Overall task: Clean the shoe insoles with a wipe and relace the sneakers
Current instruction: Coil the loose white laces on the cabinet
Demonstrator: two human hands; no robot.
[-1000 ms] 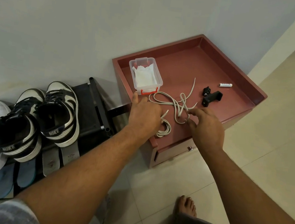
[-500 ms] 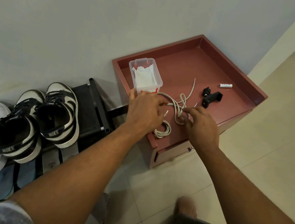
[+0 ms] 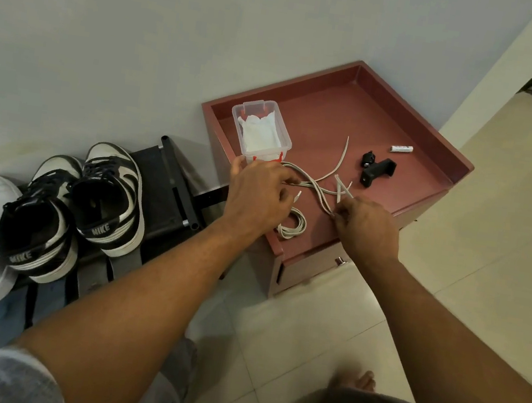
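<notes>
Left hand (image 3: 259, 193) and right hand (image 3: 365, 225), a little further apart than a second ago, each pinch strands of the white laces (image 3: 314, 187) on the red worktop (image 3: 337, 119). The tangle is loosening, so relacing the sneakers (image 3: 86, 207) at left looks close.

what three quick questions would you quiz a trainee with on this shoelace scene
1. True or false: the white laces lie on the red cabinet.
2. What does the right hand pinch? A a lace; B the black clip; C a wipe.
3. Fill in: the black-and-white sneakers stand to the cabinet's ___.
Key: 1 true; 2 A; 3 left.
</notes>
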